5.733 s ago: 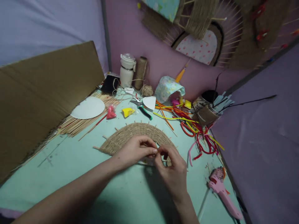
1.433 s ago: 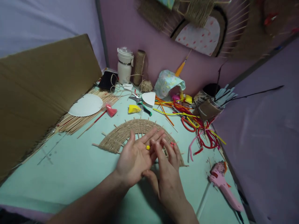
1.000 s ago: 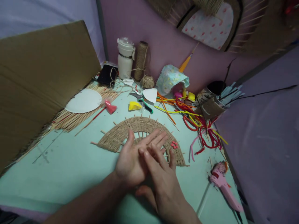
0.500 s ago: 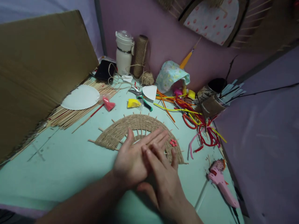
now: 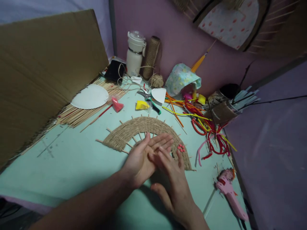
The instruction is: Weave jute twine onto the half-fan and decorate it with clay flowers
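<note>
My left hand (image 5: 140,164) is palm up with its fingers stretched out. Across its palm lie the fingertips of my right hand (image 5: 176,188), whose fingers are spread and thumb stands apart. Anything small between palm and fingertips is hidden. Just beyond both hands, a half-ring of woven twine on sticks (image 5: 144,124) lies flat, partly covered by them. A small coral-red flower (image 5: 181,148) of little round pieces sits on its right side. Further back are a packet of red clay-like material (image 5: 117,104) and a yellow one (image 5: 142,105).
A cardboard sheet (image 5: 48,70) stands at left beside thin sticks and a white oval (image 5: 90,96). Behind are a white bottle (image 5: 134,60), a twine spool (image 5: 151,57) and green-handled pruners (image 5: 156,109). Coloured pipe cleaners (image 5: 223,150) and a pink glue gun (image 5: 231,195) lie at right.
The view has shifted, so the table things appear slightly further right. My right fingers have slid a little over the left palm, and the left fingers are slightly more cupped.
</note>
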The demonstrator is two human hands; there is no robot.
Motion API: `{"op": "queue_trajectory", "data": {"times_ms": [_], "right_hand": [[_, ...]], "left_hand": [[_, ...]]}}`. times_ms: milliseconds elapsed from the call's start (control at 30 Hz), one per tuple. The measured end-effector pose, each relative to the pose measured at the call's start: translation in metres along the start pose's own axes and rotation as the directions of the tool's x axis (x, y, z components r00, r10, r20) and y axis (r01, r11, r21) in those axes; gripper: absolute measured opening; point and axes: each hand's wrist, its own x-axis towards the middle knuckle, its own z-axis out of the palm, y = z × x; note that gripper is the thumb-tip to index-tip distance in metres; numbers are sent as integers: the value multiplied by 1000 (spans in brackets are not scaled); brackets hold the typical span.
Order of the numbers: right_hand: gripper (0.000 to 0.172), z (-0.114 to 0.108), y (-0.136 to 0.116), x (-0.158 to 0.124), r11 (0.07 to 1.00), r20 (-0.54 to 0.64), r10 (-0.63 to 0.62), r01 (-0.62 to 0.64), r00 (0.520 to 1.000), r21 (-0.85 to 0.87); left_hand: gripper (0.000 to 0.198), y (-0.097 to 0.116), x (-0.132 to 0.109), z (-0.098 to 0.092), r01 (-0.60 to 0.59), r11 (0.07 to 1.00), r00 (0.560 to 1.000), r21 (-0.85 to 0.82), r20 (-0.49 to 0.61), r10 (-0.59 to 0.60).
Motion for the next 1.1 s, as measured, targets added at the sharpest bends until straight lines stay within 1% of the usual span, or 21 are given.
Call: {"op": "queue_trajectory", "data": {"times_ms": [100, 200, 267, 333, 400, 467, 533, 600, 633, 700, 767, 833, 900, 1000, 1067, 1100], "right_hand": [[70, 2, 0, 1, 996, -18, 12, -14, 1000, -87], [73, 2, -2, 1, 995, 62, -19, 25, 998, -99], [74, 1, -2, 0, 993, 85, -30, 40, 996, -115], [74, 1, -1, 0, 989, 52, -13, 20, 999, -145], [77, 0, -1, 0, 987, 34, -1, 7, 999, -161], [81, 0, -3, 0, 987, 78, -30, 42, 996, -157], [82, 0, -5, 0, 984, 121, -64, 83, 991, -156], [83, 0, -5, 0, 982, 109, -59, 77, 992, -174], [84, 0, -6, 0, 981, 90, -43, 59, 995, -184], [88, 0, -6, 0, 981, 71, -25, 38, 997, -190], [90, 0, -6, 0, 981, 104, -59, 77, 993, -177], [90, 0, -6, -1, 978, 149, -97, 122, 984, -169], [89, -1, -5, -1, 977, 150, -81, 108, 985, -183], [90, -2, -5, 1, 979, 101, -26, 46, 995, -197], [94, -1, -5, 2, 981, 117, -50, 71, 992, -182], [95, -1, -5, 2, 980, 137, -71, 94, 988, -174]], "left_hand": [[51, 2, -1, -2, 40, 999, 999, -10, 35, -39], [61, 5, -3, -3, 62, 997, 994, -47, 89, -57], [67, 6, -4, -3, 55, 996, 990, -77, 137, -44], [71, 7, -5, -4, 56, 994, 985, -99, 170, -38], [75, 7, -6, -5, 95, 990, 979, -102, 188, -74], [77, 7, -6, -5, 126, 987, 976, -99, 191, -106], [77, 7, -5, -6, 105, 989, 977, -107, 199, -82], [75, 7, -5, -5, 70, 991, 978, -118, 203, -45], [73, 7, -5, -5, 72, 990, 979, -120, 200, -47], [74, 6, -5, -5, 114, 987, 979, -109, 181, -93], [75, 6, -5, -5, 141, 985, 978, -98, 166, -124], [75, 6, -5, -5, 115, 988, 979, -99, 180, -96], [74, 6, -5, -5, 86, 991, 978, -106, 197, -64], [79, 4, -6, -4, 134, 986, 975, -98, 189, -113], [80, 4, -6, -4, 159, 983, 974, -88, 179, -141], [79, 4, -6, -5, 150, 985, 974, -87, 182, -132]]}}
